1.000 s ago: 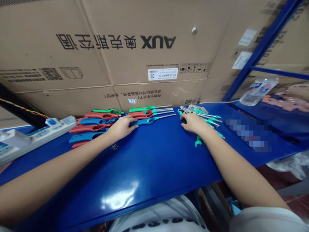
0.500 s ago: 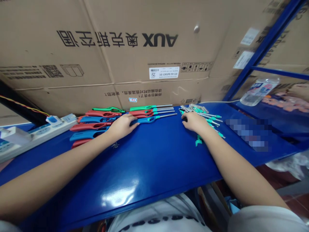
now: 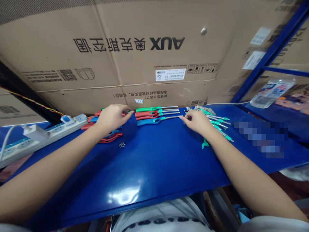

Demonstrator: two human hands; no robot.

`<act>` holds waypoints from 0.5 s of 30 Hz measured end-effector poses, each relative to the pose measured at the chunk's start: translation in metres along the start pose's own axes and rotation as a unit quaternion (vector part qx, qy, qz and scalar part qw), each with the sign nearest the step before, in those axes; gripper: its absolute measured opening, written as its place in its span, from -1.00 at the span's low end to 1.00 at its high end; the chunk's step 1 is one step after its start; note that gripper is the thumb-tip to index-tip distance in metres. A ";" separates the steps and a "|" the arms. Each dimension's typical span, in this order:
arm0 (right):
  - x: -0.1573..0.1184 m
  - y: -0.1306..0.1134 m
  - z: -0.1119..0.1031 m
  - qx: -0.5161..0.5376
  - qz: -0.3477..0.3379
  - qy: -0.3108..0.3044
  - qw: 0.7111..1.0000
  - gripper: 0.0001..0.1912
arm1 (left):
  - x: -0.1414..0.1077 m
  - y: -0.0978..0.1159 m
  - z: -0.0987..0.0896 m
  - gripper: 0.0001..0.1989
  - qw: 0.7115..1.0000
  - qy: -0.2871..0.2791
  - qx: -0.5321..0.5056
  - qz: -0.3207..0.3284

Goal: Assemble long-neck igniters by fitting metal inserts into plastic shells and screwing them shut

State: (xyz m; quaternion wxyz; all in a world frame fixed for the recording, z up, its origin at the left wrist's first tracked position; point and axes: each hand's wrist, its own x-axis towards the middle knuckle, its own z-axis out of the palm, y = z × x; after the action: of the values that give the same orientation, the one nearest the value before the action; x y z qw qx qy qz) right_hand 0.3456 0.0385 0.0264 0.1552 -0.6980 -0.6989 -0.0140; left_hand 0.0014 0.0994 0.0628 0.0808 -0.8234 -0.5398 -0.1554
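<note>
My left hand (image 3: 114, 117) is over a pile of red, blue and orange lighter handles (image 3: 111, 138) on the left, its thumb and fingers curved and apart. Red and green plastic shows by its fingers. Between the hands lie long-nozzle lighters with metal tubes: a blue lighter (image 3: 149, 121) in front, a red lighter (image 3: 146, 115) and a green lighter (image 3: 147, 109) behind. My right hand (image 3: 198, 120) is closed in a pinch beside the blue lighter's tube tip, at a heap of metal tubes with teal ends (image 3: 219, 120). What its fingertips hold is too small to make out.
A large cardboard sheet (image 3: 135, 64) stands behind the blue table (image 3: 159, 161). On the left is a white power strip (image 3: 51, 132) with plugs. A clear plastic bottle (image 3: 271, 93) lies at the right near a blue frame post (image 3: 272, 48). A small teal piece (image 3: 205, 144) lies near my right wrist.
My left hand has let go of the blue lighter and moved left over the handle pile. The right hand stays by the tube heap. The camera view has shifted slightly.
</note>
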 end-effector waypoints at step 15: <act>-0.012 -0.016 0.015 0.037 -0.194 -0.123 0.973 -0.58 | 0.002 -0.081 -0.003 -0.61 0.989 -0.141 0.032 0.038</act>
State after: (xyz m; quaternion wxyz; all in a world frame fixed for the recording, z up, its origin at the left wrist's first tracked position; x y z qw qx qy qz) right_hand 0.3264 0.0302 0.0130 0.0883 -0.5391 -0.8348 0.0680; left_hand -0.0727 0.1327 0.0638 0.0364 -0.8540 -0.5187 -0.0172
